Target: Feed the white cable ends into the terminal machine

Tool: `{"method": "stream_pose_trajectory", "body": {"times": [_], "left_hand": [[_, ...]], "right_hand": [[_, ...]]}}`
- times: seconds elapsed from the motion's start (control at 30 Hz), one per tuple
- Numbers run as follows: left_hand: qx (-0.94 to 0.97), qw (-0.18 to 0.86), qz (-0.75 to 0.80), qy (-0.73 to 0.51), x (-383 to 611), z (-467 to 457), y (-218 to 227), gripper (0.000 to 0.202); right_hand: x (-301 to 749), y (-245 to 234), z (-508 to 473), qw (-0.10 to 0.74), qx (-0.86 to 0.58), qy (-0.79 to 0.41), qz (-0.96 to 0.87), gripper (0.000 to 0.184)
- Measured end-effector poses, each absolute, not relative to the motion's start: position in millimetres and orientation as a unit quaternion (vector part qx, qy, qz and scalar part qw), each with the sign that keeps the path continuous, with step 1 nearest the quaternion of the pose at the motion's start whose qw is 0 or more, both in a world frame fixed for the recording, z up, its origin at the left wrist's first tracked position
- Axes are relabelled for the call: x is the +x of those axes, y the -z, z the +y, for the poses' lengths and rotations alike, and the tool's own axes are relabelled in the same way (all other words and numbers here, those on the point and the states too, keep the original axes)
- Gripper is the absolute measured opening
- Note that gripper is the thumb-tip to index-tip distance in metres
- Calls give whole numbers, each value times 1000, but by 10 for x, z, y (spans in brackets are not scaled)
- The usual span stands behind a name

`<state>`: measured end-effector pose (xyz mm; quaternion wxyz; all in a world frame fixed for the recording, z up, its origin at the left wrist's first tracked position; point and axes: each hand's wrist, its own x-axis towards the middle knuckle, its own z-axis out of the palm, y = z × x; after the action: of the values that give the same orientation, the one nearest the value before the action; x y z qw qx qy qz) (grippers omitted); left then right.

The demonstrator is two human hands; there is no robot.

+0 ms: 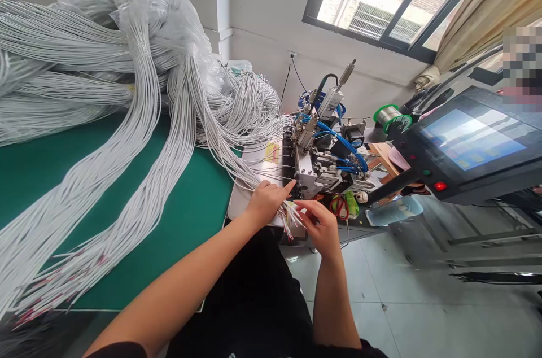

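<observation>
My left hand [266,204] is closed around a bundle of thin white cables [241,169] near its end. Its index finger reaches toward the metal front of a benchtop machine [308,177]. Just right of it, my right hand [322,227] has thumb and fingers together at the loose cable ends [290,219], pinching white cable there. Some of these ends show reddish wire tips. Single cables run from the larger pile into the dark slotted edge [288,157] of the machine. Exactly how many cables each hand grips is hidden.
Long bundles of white cables [139,81], partly wrapped in plastic, lie over a green table [203,194]. On the right are a control screen [478,138] with a lit red button, a solder wire spool [392,118] and red-handled scissors [339,208]. Part of another person shows at upper right.
</observation>
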<state>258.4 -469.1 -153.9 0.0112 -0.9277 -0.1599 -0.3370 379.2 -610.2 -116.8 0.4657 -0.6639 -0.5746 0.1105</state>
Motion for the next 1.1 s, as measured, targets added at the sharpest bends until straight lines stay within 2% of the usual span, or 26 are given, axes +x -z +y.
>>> {"method": "stream_pose_trajectory", "body": {"times": [0.33,0.53,0.73,0.97,1.1], "left_hand": [[-942,13,-151,301,2588,-4679,1537,38],[-928,-16,-144,342,2600,-4684,1552,28],[-910,-50,-141,386,2609,-4708,1500,20],[-914,-44,-155,371,2602,-4724,1465,27],[-930,-34,-143,337,2612,-4708,1500,21]], "right_hand": [[3745,1227,-6067,459,-653,-101,-594,26],[3721,1317,-5986,552,-678,-56,-483,15],[3727,1452,-5910,656,-694,-63,-289,30],[3725,1423,-5869,633,-715,-68,-289,36],[3778,1393,-5894,618,-714,-109,-311,36]]}}
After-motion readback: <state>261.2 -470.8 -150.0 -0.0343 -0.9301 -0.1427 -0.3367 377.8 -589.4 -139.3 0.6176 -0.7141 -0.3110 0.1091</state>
